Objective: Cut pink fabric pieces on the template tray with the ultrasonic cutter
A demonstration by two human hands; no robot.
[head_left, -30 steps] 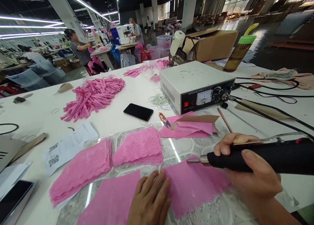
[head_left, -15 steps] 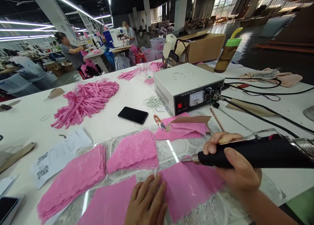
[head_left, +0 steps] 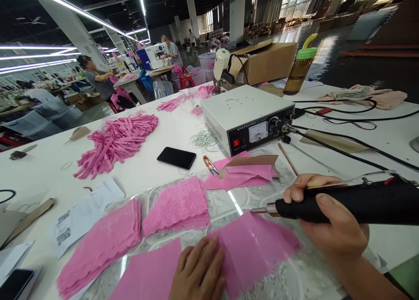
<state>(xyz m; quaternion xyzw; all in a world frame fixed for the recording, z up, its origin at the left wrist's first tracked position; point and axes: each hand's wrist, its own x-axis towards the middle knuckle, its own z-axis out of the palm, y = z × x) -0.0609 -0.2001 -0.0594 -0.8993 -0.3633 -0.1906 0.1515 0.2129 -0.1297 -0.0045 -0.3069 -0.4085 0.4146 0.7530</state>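
My right hand (head_left: 340, 230) is wrapped round a black handheld ultrasonic cutter (head_left: 369, 200), which points left. Its metal tip lies at the top corner of a thin pink fabric piece (head_left: 250, 252). Pressed flat on that piece's left side is my left hand (head_left: 200, 269), fingers stretched out and slightly apart. A second flat pink piece (head_left: 147, 271) reaches under or beside the same hand; the hand hides where the two meet. Beyond it sit a pink lace stack (head_left: 178, 204) and a longer lace stack (head_left: 101, 247). A scuffed clear sheet (head_left: 219, 204) lies beneath.
Behind the work stands a control box (head_left: 247, 112) with cables leading right. Orange-handled thread snips (head_left: 210, 165), pink scraps (head_left: 250, 173), a phone (head_left: 176, 157) and a pile of pink straps (head_left: 121, 143) lie around. A bottle (head_left: 298, 73) and carton (head_left: 268, 64) are farther back.
My right hand and the cutter have shifted right, the tip now at the fabric's top corner. The piece's right edge has shifted slightly. My left hand remains flat on the fabric.
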